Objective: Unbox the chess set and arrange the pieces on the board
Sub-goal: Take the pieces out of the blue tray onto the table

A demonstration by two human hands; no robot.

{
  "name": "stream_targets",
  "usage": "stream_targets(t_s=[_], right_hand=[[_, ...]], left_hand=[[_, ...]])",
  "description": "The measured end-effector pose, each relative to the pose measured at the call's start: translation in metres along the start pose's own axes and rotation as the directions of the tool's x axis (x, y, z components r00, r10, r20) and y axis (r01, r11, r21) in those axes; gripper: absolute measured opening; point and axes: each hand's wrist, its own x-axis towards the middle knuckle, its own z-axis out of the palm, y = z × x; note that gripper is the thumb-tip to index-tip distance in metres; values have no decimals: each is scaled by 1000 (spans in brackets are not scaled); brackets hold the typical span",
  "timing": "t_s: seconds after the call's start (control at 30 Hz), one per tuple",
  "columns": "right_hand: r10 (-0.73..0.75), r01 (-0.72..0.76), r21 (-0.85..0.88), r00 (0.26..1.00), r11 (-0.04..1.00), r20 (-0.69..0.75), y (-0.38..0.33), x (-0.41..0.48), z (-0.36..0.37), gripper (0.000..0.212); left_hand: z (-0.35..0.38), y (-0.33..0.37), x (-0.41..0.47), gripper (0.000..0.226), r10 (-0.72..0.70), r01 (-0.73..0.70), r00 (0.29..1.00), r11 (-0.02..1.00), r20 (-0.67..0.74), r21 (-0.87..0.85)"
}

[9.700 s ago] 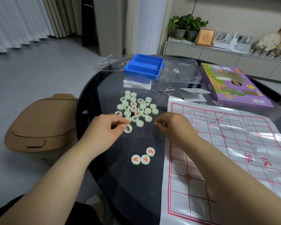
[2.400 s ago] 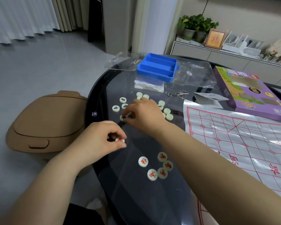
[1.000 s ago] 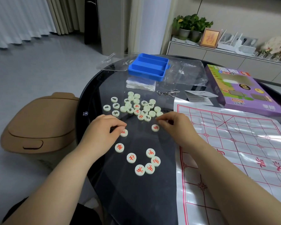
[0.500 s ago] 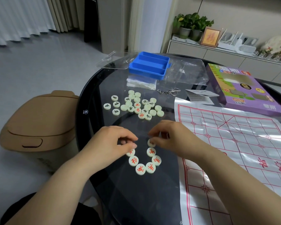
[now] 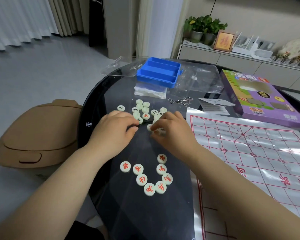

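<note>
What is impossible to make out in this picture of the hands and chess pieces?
1. Head view: the left hand covers some pieces; whether it holds one is hidden.
2. Head view: the right hand is blurred at the fingertips, so its grip is unclear.
3. Head view: the board is cut off by the right and bottom edges.

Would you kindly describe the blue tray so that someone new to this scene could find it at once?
Start at the round black table and look to its far edge, beyond the scattered pale chess pieces. The blue tray sits there, beside clear plastic packaging; it is the only solid blue thing, divided into long compartments.
</note>
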Motion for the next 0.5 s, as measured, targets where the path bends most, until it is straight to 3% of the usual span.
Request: stream_targets(t_s=[0.13,0.33,0.5], right_hand=[[-41,41,8,998,999,-52,6,-19,-1,17],[-125,125,-6,991,992,-53,9,-35,-7,18],[-161,154,131,986,979,43,13,-42,-16,23]], left_hand=[[18,9,23,38,80,-102,982,987,169,128],[22,13,19,39,200,-220,966,968,163,119],[24,11,4,39,264,-278,948,959,177,62]])
